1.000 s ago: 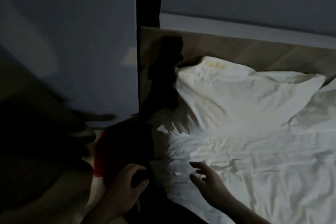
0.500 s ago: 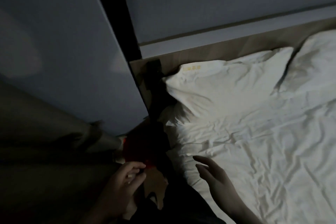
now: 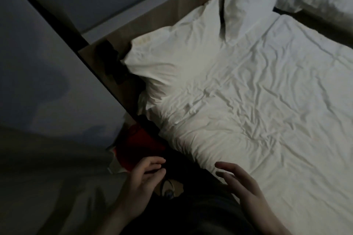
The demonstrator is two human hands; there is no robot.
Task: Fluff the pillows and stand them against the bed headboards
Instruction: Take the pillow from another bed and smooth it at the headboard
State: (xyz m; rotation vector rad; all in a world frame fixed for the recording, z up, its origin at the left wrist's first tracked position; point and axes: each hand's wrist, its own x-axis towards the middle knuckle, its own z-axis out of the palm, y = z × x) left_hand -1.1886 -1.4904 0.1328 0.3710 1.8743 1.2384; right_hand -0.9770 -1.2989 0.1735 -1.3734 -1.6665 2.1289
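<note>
Nothing is being fluffed yet: the near pillow [image 3: 172, 51] is lying slumped ahead of the right hand [image 3: 246, 191], only leaning on the headboard [image 3: 183, 5], while a second pillow [image 3: 250, 0] is standing beyond it. Both hands, the left hand [image 3: 141, 179] included, are hovering loosely spread, holding nothing. Rumpled bedding [image 3: 267, 120] ahead is offering open room; the mattress edge is running just beneath the right fingers

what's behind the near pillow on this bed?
Behind the near pillow is the wooden headboard, with a second pillow beside it. The headboard's lower part is covered.
</note>
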